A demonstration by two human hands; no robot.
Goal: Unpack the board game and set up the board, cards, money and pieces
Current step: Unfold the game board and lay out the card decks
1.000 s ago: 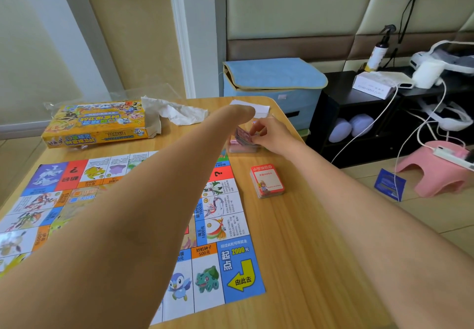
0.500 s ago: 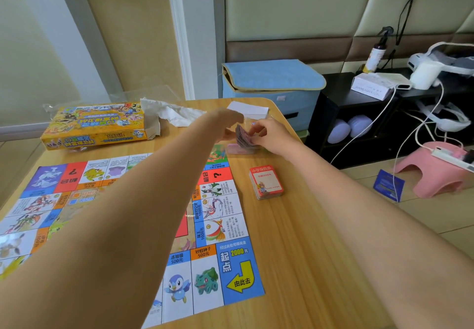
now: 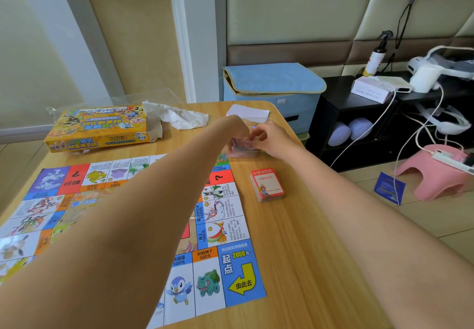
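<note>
money (image 3: 242, 145): thin pink paper stack | right hand (image 3: 272, 140): pinching its top | left hand (image 3: 237, 126): fingers hidden, cannot tell

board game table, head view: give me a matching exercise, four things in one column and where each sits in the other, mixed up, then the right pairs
Things:
1. yellow game box
2. red card deck
3. crumpled tissue
4. white paper slips

Places:
A. far right corner of the table
B. on bare wood just right of the board
C. far left part of the table, beyond the board
D. beside the box's open end

Pairs: 1-C, 2-B, 3-D, 4-A
</note>
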